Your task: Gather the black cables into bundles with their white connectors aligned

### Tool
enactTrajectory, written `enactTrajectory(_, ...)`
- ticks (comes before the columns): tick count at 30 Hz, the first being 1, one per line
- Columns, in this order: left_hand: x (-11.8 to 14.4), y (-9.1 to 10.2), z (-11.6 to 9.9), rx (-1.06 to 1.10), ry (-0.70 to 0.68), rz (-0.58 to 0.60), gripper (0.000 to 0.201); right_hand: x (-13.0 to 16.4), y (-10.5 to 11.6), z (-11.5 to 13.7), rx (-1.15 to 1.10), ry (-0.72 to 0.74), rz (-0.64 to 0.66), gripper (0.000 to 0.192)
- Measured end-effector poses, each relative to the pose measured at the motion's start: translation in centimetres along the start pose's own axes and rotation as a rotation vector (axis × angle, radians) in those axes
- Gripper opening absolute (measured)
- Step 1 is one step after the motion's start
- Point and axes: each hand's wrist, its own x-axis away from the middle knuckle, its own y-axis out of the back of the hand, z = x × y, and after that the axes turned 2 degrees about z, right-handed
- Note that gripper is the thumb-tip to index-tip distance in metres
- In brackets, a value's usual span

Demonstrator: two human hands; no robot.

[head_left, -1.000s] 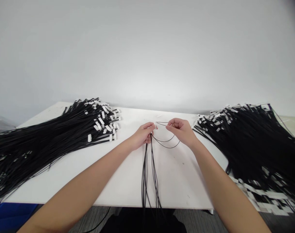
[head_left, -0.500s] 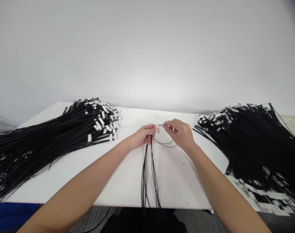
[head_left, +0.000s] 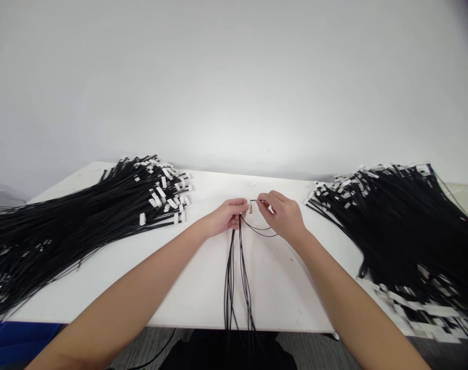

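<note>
Black wires (head_left: 241, 244) in hand, centre of pic., above white table (head_left: 195, 298). Wires thin, dark, smooth, approx. uniform in thickness; they hang in two loose clusters, each narrow at top & fanned slightly lower down. Long axis of hanging part runs from L hand (head_left: 229, 213) twd. the wearer, crossing the table's front edge; lower ends lost against dark clothing. Two strands leave the L hand sideways & sag in shallow curves to R hand (head_left: 283, 213). At the R fingertips a short wire end (head_left: 253, 200) points left, twd. the L fingertips; its long axis lies approx. level across the pic., w/ a small gap btwn. it & the L thumb. L grip: closed round the wires nr. their top; any small part at its fingertips too small to identify. R grip: narrow pinch, thumb & index on the wire end. Flanking, well apart: left pile (head_left: 95, 210) & right pile (head_left: 411, 226), both of similar black strands w/ white end pieces (head_left: 160, 191). Behind: plain pale wall (head_left: 234, 92).
</note>
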Motion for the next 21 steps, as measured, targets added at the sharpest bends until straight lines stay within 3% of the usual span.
enactTrajectory(21,-0.2,0.34,0.12,0.046,0.011,0.015,0.021,0.09,-0.45,0.11,0.108,0.073,-0.028,0.02)
